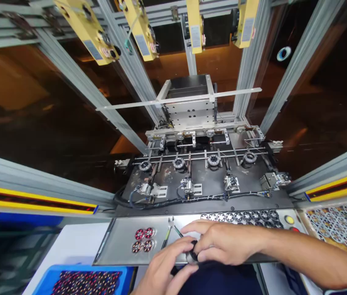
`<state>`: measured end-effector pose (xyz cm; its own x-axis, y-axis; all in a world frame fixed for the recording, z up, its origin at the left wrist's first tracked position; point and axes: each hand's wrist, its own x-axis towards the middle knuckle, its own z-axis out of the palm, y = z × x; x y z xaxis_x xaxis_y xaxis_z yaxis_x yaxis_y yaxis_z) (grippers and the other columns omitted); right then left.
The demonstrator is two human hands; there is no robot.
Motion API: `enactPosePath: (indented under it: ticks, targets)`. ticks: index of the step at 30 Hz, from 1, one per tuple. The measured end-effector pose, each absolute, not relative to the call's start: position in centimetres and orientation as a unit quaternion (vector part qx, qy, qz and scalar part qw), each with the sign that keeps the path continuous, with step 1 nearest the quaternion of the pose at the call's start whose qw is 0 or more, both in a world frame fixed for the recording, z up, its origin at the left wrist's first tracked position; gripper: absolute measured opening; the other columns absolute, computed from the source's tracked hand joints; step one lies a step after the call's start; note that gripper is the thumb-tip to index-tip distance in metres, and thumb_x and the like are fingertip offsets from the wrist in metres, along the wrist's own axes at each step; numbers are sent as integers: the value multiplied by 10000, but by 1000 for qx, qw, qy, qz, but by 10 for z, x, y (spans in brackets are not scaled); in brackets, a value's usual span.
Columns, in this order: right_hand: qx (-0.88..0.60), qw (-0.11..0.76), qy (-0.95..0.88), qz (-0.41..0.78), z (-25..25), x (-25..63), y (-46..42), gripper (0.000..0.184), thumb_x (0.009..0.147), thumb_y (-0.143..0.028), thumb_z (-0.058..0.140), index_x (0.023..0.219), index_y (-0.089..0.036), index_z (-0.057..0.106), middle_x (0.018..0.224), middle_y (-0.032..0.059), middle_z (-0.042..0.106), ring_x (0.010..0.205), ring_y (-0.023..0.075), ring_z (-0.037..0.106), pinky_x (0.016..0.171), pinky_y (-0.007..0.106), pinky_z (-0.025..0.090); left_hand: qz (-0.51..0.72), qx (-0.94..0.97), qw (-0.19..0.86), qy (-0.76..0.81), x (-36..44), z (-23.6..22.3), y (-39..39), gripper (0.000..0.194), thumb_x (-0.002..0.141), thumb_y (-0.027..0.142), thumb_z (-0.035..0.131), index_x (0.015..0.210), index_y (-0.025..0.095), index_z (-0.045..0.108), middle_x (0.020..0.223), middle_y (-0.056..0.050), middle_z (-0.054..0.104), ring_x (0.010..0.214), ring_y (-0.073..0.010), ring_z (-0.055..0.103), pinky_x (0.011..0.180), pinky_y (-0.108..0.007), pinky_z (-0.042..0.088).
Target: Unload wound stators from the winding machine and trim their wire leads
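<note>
My left hand [165, 266] and my right hand [219, 241] meet at the front edge of a metal shelf [121, 246]. Together they pinch a small dark round part [192, 256], mostly hidden by the fingers. Several red wound stators [143, 239] lie on the shelf to the left. A pair of cutters [169, 231] rests just behind my fingers. A row of unwound ring parts [241, 216] lines the back of the shelf.
A winding machine [198, 164] with several spindle stations stands behind the shelf, inside an aluminium frame. A blue bin [84, 280] of red stators sits at lower left. A tray of silver ring parts [342, 227] is at right, beside a yellow button [289, 220].
</note>
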<state>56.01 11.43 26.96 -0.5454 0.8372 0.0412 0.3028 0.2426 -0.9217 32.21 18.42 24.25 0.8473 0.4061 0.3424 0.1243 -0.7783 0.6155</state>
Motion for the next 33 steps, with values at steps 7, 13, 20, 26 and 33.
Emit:
enactPosePath:
  ticks: [7, 13, 20, 26, 33]
  targets:
    - [-337, 315, -714, 526, 254, 562, 116, 206, 948, -183, 547, 984, -75, 718, 1419, 186, 529, 1358, 200, 482, 1130, 307, 375, 182, 884, 372, 215, 325, 234, 179, 522, 784, 230, 781, 1262, 276, 576, 1070, -56, 776, 920, -213, 764, 857, -276, 624]
    - [-511, 227, -705, 437, 281, 658, 133, 266, 997, -304, 481, 1063, -211, 720, 1598, 27, 335, 1459, 176, 331, 1202, 365, 270, 263, 760, 503, 316, 332, 220, 183, 687, 794, 265, 782, 1380, 277, 424, 1319, -140, 665, 1058, -267, 720, 867, -361, 622]
    - [-785, 87, -570, 224, 218, 839, 160, 205, 935, -313, 592, 973, -150, 710, 1494, 117, 469, 1453, 303, 316, 1176, 520, 278, 279, 695, 483, 453, 292, 181, 205, 598, 816, 281, 738, 1338, 274, 445, 1327, -150, 639, 1018, -264, 723, 828, -370, 624]
    - [-807, 29, -559, 186, 172, 865, 158, 331, 921, -339, 633, 1224, -207, 626, 1564, 83, 365, 1448, 318, 292, 1176, 596, 221, 262, 695, 479, 468, 279, 168, 208, 618, 828, 312, 725, 1358, 267, 411, 1357, -163, 597, 1041, -252, 705, 860, -362, 604]
    - [-797, -2, -583, 154, 158, 877, 160, 385, 924, -348, 628, 1275, -195, 589, 1537, 100, 392, 1417, 329, 341, 1147, 603, 277, 256, 702, 459, 480, 285, 166, 212, 605, 820, 377, 719, 1335, 248, 430, 1335, -174, 613, 1024, -263, 713, 850, -382, 601]
